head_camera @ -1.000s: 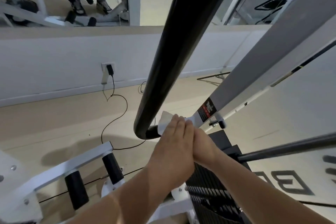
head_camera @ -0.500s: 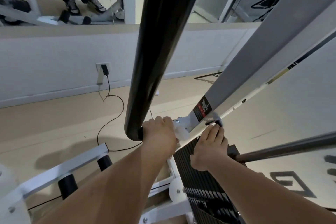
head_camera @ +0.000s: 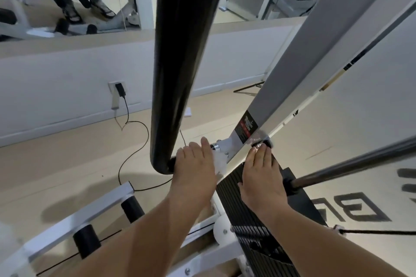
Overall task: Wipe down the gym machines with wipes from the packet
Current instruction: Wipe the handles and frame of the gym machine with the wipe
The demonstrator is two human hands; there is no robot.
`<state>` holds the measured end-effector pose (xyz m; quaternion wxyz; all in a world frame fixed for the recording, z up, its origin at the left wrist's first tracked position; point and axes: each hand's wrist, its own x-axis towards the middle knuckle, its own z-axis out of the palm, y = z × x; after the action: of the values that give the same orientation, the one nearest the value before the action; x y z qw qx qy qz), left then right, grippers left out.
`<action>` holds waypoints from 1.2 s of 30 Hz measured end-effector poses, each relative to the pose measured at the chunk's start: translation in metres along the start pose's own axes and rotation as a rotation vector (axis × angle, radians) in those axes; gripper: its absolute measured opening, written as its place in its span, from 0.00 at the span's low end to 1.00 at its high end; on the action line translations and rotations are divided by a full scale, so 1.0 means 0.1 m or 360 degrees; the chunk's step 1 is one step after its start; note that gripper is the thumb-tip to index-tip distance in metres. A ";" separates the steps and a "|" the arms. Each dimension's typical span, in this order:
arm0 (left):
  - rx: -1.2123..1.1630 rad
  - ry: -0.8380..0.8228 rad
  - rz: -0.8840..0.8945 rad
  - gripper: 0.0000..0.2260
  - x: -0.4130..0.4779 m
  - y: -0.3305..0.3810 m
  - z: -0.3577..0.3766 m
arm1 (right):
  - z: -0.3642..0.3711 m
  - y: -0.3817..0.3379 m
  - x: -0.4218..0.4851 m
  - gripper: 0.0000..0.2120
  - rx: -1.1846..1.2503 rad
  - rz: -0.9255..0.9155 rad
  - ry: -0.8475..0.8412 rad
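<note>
1. The left hand (head_camera: 193,164) lies flat with its fingers straight, pressed on the joint where the black bar (head_camera: 180,51) meets the white frame (head_camera: 315,63). It is released, not clenched, and it pushes rather than grips.
2. A pale fold peeks out at that hand's right edge. It reads as the wipe (head_camera: 219,163), pinned under the palm against the joint. The flat palm makes sense to me, since it spreads the cloth over an awkward corner.
3. The right hand (head_camera: 261,175) is released too, fingers straight, with the tips touching the black knob (head_camera: 267,143) at the frame's lower edge, just above the weight stack (head_camera: 236,216). It holds nothing. My guess is it's steadying the person, or feeling out the next spot.
4. I can't make out the packet anywhere in view.
5. A red-and-black label (head_camera: 246,127) sits at the frame's lower end, but its print is too small to read.
6. Large dark letters (head_camera: 360,207) lie on the pale surface at right. They are turned away and cut off by the edge, so I can't read them with any certainty.
</note>
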<state>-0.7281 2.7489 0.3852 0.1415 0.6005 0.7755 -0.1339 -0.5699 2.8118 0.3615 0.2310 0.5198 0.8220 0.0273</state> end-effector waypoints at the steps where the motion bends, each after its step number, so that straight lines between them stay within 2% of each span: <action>1: -0.0072 -0.0030 -0.0032 0.34 0.11 -0.01 -0.11 | 0.01 0.01 0.01 0.41 0.0018 0.0008 0.0003; 3: -0.0183 -0.0089 0.0007 0.25 0.33 -0.02 -0.22 | 0.06 0.01 0.02 0.39 0.0033 -0.0008 0.0045; 5: -0.0246 -0.0200 0.0054 0.26 0.43 -0.02 -0.27 | 0.08 0.02 0.02 0.39 0.0039 -0.0015 0.0083; 6: -0.0237 -0.0167 0.0044 0.26 0.41 -0.01 -0.24 | 0.08 0.02 0.02 0.39 0.0040 -0.0017 0.0088; 9: -0.0199 0.0166 -0.0061 0.27 0.18 0.06 -0.02 | 0.08 0.02 0.02 0.39 0.0055 -0.0013 0.0083; 12: -0.0200 0.0260 0.0034 0.30 -0.07 0.05 0.16 | 0.07 0.02 0.02 0.39 0.0060 -0.0010 0.0093; 14: -0.0118 0.0210 0.0123 0.31 -0.13 0.03 0.16 | 0.06 0.01 0.01 0.38 0.0083 -0.0009 0.0095; 17: -0.0134 0.0090 0.0040 0.28 0.13 0.03 -0.01 | 0.08 0.02 0.01 0.38 0.0081 -0.0014 0.0104; 21: -0.0323 -0.0262 -0.0042 0.26 0.59 0.01 -0.22 | 0.10 0.02 0.02 0.41 0.0104 -0.0009 0.0109; 24: -0.0249 0.0027 -0.0082 0.23 0.39 0.07 -0.06 | 0.09 0.01 0.02 0.42 0.0104 -0.0010 0.0116; 25: -0.0242 0.0102 -0.0093 0.25 0.24 0.08 0.03 | 0.08 0.01 0.02 0.42 0.0103 -0.0012 0.0117; 28: -0.0272 0.0405 0.0075 0.30 -0.12 0.05 0.31 | 0.05 0.01 0.00 0.42 0.0104 -0.0001 0.0115; 30: -0.0219 0.0488 0.0171 0.31 -0.12 -0.02 0.42 | 0.05 0.00 0.00 0.42 0.0110 -0.0002 0.0121; 33: -0.0142 0.0246 0.0094 0.28 0.08 -0.06 0.22 | 0.04 0.01 -0.01 0.42 0.0107 -0.0005 0.0116; 35: -0.0115 0.0252 0.0011 0.22 0.32 -0.02 0.07 | 0.02 0.00 -0.02 0.42 0.0114 0.0001 0.0114; 36: -0.0155 0.0166 -0.0028 0.19 0.43 0.02 0.02 | 0.01 0.00 -0.03 0.42 0.0108 0.0003 0.0106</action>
<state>-0.7367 2.7868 0.3674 0.1289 0.5923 0.7926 -0.0659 -0.5686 2.8090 0.3612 0.1857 0.5269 0.8292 0.0169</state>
